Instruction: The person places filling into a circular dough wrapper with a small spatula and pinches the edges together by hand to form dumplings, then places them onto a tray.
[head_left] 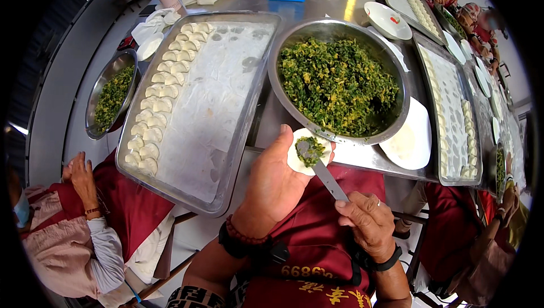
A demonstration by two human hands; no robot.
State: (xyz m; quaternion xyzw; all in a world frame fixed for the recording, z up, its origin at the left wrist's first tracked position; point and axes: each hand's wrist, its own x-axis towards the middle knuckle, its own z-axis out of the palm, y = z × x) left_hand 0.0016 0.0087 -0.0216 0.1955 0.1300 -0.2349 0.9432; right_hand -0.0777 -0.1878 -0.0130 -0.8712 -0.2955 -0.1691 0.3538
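My left hand (271,179) holds a round dumpling wrapper (294,162) on its palm and fingers, just off the near rim of a steel bowl (276,95). A small heap of green and yellow filling (316,145) lies on the wrapper. Gripped by its flat handle, a metal spoon (330,180) is in my right hand (368,220), its rounded end pressed onto the heap. The bowl is full of chopped green and yellow filling (340,81). Left of it, a metal tray (226,192) bears rows of folded dumplings (161,90) along its left side.
A white plate (416,138) with pale wrappers sits right of the bowl, and a white dish (388,22) behind. Further right is another dumpling tray (453,180). A smaller filling bowl (133,70) stands left. Co-workers sit on both sides; one's hand (84,183) shows at left.
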